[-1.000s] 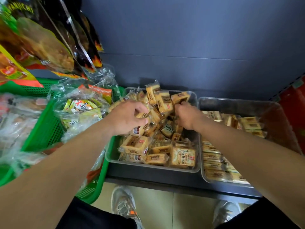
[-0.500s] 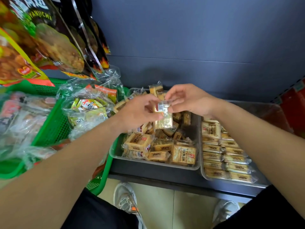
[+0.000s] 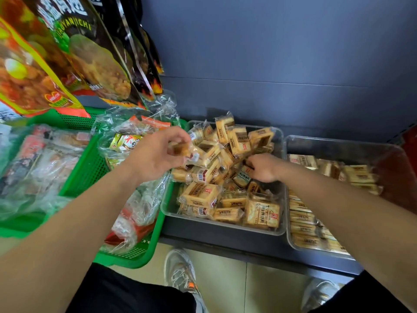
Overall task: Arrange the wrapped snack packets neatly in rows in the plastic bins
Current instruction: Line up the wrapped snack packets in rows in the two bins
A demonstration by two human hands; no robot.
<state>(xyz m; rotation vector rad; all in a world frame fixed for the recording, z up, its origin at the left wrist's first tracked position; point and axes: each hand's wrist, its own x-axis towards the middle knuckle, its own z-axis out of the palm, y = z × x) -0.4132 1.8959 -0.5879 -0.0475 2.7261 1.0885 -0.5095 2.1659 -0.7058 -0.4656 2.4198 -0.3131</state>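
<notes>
At the left of the frame a green basket (image 3: 85,168) full of cellophane-wrapped goods sits beside the middle bin (image 3: 225,230). Above that bin's left edge, the left hand (image 3: 158,154) pinches one packet (image 3: 181,151) between thumb and fingertips. The wrapper is slick, so a loose pinch could likely let the packet drop into the basket or back onto the heap (image 3: 228,163). Right of it, the right hand (image 3: 262,168) is dug into the heap with its fingers curled under. I cannot tell whether it grips a packet. Pulling out from there could topple the packets stacked high at the back over the bin's rim. In the right bin (image 3: 338,143), at the right of the frame, finished rows (image 3: 301,222) line the near left side. A careless drop could knock them crooked.

The basket is perforated green plastic. The packets are small flat rectangles of yellow biscuit in glossy, crinkly clear film with printed labels. Both bins are shallow, clear, rigid plastic with rounded corners, resting on a dark shelf (image 3: 225,242).
</notes>
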